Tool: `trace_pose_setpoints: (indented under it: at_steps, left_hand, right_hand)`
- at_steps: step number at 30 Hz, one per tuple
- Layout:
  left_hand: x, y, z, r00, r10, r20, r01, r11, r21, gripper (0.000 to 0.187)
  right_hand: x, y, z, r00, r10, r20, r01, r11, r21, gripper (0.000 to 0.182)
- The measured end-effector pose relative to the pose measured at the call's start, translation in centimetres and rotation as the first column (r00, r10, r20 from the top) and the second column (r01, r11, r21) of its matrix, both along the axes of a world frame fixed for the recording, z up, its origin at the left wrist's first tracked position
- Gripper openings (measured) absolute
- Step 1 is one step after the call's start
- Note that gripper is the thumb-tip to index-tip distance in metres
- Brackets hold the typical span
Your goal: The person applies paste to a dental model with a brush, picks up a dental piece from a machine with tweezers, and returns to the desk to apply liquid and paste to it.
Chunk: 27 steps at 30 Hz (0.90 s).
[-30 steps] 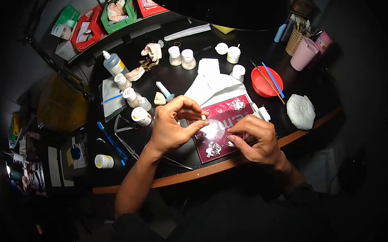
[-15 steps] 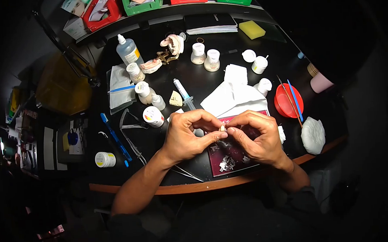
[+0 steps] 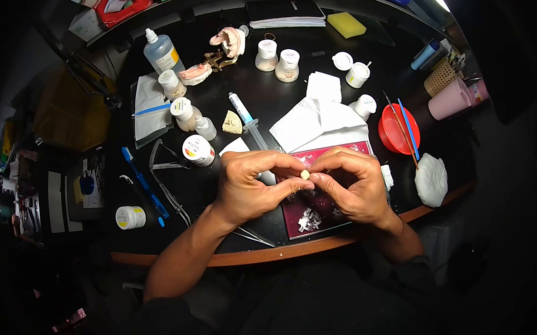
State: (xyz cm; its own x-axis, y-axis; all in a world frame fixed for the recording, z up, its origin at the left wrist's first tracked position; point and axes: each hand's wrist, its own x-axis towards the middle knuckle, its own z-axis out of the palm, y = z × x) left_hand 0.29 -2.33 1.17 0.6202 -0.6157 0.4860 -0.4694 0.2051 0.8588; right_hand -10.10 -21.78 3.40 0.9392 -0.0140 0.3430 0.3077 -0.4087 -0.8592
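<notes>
A small cream-coloured tooth crown (image 3: 305,174) is pinched at the fingertips, above a dark red tray (image 3: 292,220). My left hand (image 3: 251,183) grips it between thumb and index finger. From the other side, the thumb and index finger of my right hand (image 3: 356,187) close on it too. White shavings (image 3: 309,220) lie on the tray below. Behind my hands are a white paper towel (image 3: 314,126) and a syringe (image 3: 242,112). Steel tweezers (image 3: 253,237) lie by my left wrist.
Several white-lidded jars stand around, one a labelled jar (image 3: 198,150). Dental casts (image 3: 230,40) sit at the back. On the right are a red bowl (image 3: 393,132) with a brush across it and a cotton wad (image 3: 431,181). The wooden table edge (image 3: 284,255) runs in front.
The view has shifted slightly, so the bench things appear lower-left or higher in the frame. The crown has turned a little between my fingers; both hands keep their pinch.
</notes>
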Motion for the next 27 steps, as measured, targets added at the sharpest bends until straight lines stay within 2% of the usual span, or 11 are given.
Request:
trace_pose_setpoints:
  at_steps: [4, 27]
  left_hand:
    - [0.44, 0.00, -0.17, 0.996, -0.005, 0.091, 0.007, 1.000, -0.026, 0.018]
    - [0.44, -0.04, -0.55, 0.987, -0.003, 0.162, 0.014, 0.998, -0.063, 0.023]
  right_hand:
    - [0.24, -0.03, 0.06, 0.999, 0.026, 0.027, -0.025, 0.999, -0.030, 0.008]
    - [0.12, -0.01, -0.21, 0.999, 0.016, 0.030, -0.015, 0.999, -0.043, 0.010]
